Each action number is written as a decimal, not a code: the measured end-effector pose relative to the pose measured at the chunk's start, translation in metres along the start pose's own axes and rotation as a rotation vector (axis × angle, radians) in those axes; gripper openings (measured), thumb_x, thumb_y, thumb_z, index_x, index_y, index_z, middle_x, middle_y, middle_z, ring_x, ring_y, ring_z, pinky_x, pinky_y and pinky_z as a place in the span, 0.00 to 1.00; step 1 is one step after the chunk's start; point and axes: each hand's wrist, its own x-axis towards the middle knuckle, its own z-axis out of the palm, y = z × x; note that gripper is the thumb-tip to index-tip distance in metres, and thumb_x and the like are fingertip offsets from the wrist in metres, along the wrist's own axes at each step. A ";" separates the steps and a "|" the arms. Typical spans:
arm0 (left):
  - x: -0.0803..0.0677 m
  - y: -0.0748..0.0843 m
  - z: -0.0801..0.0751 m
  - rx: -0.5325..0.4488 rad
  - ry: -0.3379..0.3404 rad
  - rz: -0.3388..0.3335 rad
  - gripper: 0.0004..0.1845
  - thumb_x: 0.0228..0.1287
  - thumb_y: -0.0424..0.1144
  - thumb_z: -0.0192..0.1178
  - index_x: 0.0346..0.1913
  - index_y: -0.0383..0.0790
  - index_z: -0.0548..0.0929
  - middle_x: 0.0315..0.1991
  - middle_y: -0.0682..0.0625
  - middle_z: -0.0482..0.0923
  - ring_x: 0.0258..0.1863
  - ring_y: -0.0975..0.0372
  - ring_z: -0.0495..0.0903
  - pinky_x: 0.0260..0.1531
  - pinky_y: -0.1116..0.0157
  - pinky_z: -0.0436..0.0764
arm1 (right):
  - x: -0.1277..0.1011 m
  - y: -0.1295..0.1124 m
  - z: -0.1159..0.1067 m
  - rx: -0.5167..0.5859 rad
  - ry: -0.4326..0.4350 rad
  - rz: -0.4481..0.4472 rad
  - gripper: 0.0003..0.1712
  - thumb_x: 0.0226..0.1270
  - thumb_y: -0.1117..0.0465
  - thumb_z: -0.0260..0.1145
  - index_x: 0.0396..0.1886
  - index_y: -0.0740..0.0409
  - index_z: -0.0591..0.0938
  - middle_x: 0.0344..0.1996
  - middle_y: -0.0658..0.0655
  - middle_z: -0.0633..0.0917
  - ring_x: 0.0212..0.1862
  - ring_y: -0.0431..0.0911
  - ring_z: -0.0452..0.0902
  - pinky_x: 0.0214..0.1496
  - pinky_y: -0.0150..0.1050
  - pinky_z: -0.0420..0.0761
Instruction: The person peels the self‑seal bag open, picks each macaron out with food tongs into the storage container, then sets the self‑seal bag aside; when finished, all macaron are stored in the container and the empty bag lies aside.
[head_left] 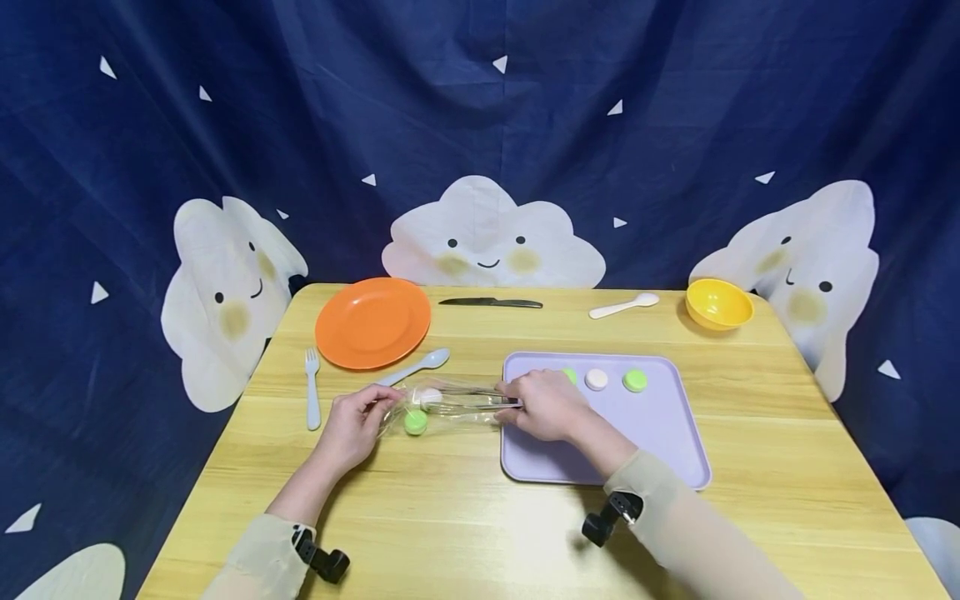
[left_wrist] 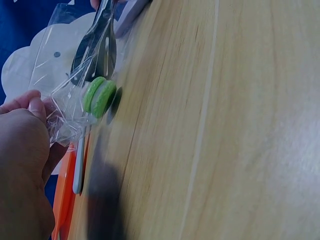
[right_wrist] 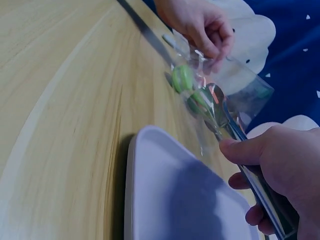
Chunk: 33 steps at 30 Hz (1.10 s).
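My left hand pinches one end of a clear plastic bag over the left half of the table. Inside it lie a green macaron and a pale macaron. With my right hand I grip metal tongs, whose rounded tips reach into the bag close to the macarons. That hand is above the left part of a lilac tray. Along the tray's far side are a pale pink macaron and a green macaron, plus another green one partly hidden behind my right hand.
An orange plate stands back left, with a light blue fork and a light blue spoon near it. Along the back edge lie a black knife, a pale spoon and a yellow bowl. A blue curtain hangs behind.
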 end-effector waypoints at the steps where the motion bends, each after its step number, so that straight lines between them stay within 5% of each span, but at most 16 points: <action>1: 0.000 0.000 0.000 0.001 0.002 0.002 0.12 0.66 0.18 0.67 0.42 0.38 0.90 0.42 0.50 0.91 0.42 0.63 0.89 0.40 0.74 0.85 | -0.003 0.002 -0.001 0.007 0.001 0.002 0.20 0.69 0.42 0.74 0.53 0.47 0.91 0.41 0.49 0.92 0.44 0.53 0.89 0.39 0.53 0.86; 3: 0.000 -0.001 0.001 0.006 0.005 0.006 0.12 0.66 0.18 0.67 0.42 0.38 0.90 0.42 0.50 0.91 0.43 0.63 0.89 0.41 0.74 0.86 | -0.009 0.004 -0.005 0.020 0.005 0.010 0.23 0.69 0.43 0.74 0.59 0.48 0.90 0.43 0.49 0.92 0.47 0.53 0.89 0.43 0.54 0.86; 16: 0.003 0.003 0.003 -0.004 0.009 0.016 0.10 0.67 0.20 0.68 0.43 0.36 0.90 0.43 0.49 0.91 0.44 0.57 0.90 0.45 0.76 0.84 | -0.052 0.027 -0.038 0.075 0.084 0.049 0.20 0.66 0.45 0.78 0.54 0.48 0.92 0.47 0.46 0.92 0.44 0.47 0.89 0.38 0.49 0.86; 20: 0.003 0.004 0.004 -0.004 0.011 0.024 0.10 0.66 0.19 0.68 0.43 0.36 0.90 0.43 0.49 0.91 0.43 0.56 0.90 0.44 0.75 0.85 | -0.070 0.038 -0.051 0.084 0.093 0.068 0.10 0.65 0.46 0.79 0.41 0.42 0.92 0.34 0.39 0.88 0.34 0.41 0.83 0.30 0.44 0.80; 23: 0.003 0.004 0.004 0.001 0.013 0.019 0.10 0.66 0.19 0.68 0.43 0.36 0.90 0.43 0.49 0.91 0.43 0.55 0.90 0.44 0.74 0.85 | -0.086 0.047 -0.060 0.063 0.118 0.074 0.11 0.65 0.46 0.80 0.42 0.43 0.92 0.34 0.40 0.88 0.34 0.42 0.84 0.31 0.46 0.81; 27: 0.003 0.004 0.004 0.001 0.008 0.008 0.10 0.67 0.20 0.68 0.43 0.37 0.90 0.43 0.49 0.91 0.44 0.56 0.90 0.44 0.75 0.85 | -0.111 0.058 -0.074 0.057 0.143 0.081 0.22 0.65 0.48 0.80 0.55 0.51 0.92 0.42 0.43 0.91 0.39 0.43 0.88 0.36 0.47 0.85; 33: 0.003 0.005 0.005 -0.002 0.003 -0.002 0.10 0.67 0.20 0.68 0.43 0.37 0.90 0.43 0.49 0.91 0.44 0.56 0.90 0.44 0.75 0.85 | -0.149 0.074 -0.093 0.039 0.147 0.107 0.24 0.65 0.49 0.80 0.57 0.54 0.91 0.30 0.33 0.85 0.29 0.31 0.77 0.29 0.40 0.80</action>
